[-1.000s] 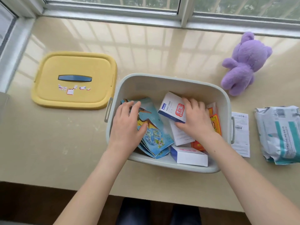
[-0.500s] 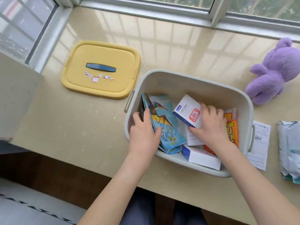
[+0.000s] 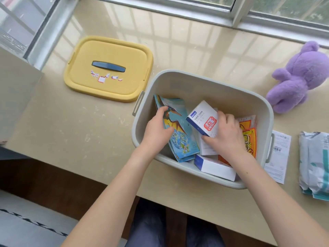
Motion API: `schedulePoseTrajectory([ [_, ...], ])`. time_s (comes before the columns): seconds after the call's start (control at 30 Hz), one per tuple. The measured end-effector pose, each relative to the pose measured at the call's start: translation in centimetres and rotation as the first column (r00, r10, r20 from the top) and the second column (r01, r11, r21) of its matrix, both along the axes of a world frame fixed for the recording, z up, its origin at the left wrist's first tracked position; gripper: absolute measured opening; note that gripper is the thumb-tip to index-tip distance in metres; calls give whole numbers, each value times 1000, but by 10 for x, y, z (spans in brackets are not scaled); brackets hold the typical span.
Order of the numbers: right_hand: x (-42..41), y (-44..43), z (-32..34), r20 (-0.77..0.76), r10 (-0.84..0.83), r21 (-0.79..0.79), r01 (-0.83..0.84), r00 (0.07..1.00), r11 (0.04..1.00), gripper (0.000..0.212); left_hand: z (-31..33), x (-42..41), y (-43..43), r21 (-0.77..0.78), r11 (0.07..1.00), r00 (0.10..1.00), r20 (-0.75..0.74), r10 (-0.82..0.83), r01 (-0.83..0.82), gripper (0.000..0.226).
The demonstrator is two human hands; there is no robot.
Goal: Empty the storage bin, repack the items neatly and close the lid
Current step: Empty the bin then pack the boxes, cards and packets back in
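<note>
— Head view: where are the hands?
— Both inside the open grey bin [image 3: 142, 120]. The left hand [image 3: 156, 131] clasps the blue dinosaur booklets [image 3: 179, 139] at the bin's left side — the right hand [image 3: 226, 136] grips a tilted white-and-blue box [image 3: 203, 120].
— The lid?
— The yellow lid [image 3: 108, 68] lies flat just left of the bin.

Both arms reach forward, left hand [image 3: 157, 129] and right hand [image 3: 226, 138] curled in grip.

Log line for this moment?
phase: repacking | left hand: on picture books | right hand: holding white box | bin: open | lid: on counter
</note>
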State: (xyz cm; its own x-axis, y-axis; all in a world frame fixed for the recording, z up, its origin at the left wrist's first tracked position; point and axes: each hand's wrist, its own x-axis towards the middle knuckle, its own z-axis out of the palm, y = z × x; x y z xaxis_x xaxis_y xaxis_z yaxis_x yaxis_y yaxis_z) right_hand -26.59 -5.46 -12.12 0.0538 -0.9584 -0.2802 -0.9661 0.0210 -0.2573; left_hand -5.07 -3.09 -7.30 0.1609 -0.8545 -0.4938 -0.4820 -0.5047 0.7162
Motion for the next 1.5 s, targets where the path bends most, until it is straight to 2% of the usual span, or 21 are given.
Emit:
schedulePoseTrajectory([
  [0.13,1,0,2,-14,-2,6,2,1000,1000,93,-7,-5,-6,27,999,1000,-20,-17,17,61],
  [0.23,1,2,6,35,-35,-10,35,999,999,92,-5,-6,-5,-36,998,997,-59,42,-44,57],
  [0.4,-4,10,32,135,-99,-127,116,986,985,96,12,-2,5,-147,973,980,-115,164,-180,39],
  [0.6,-13,24,74,257,-153,-294,228,954,928,97,50,4,16,-231,921,918,-322,231,-312,40],
  [0.7,-25,40,105,316,-198,-324,302,928,897,87,80,6,21,-240,916,887,-415,204,-323,40],
  [0.87,-65,79,146,380,-316,-322,444,869,836,83,125,-5,31,-220,918,831,-529,171,-329,41],
  [1.0,-99,120,173,333,-396,-309,496,856,812,78,152,-30,45,-137,935,771,-612,179,-326,40],
  [1.23,-134,170,226,300,-409,-327,496,862,805,77,201,-68,91,-45,952,735,-646,204,-303,37],
  [1.4,-150,174,253,280,-340,-361,426,898,829,75,237,-84,116,-68,930,727,-645,235,-361,41],
  [1.5,-148,162,261,320,-279,-351,387,906,853,77,255,-89,130,-100,897,702,-662,264,-431,48],
])
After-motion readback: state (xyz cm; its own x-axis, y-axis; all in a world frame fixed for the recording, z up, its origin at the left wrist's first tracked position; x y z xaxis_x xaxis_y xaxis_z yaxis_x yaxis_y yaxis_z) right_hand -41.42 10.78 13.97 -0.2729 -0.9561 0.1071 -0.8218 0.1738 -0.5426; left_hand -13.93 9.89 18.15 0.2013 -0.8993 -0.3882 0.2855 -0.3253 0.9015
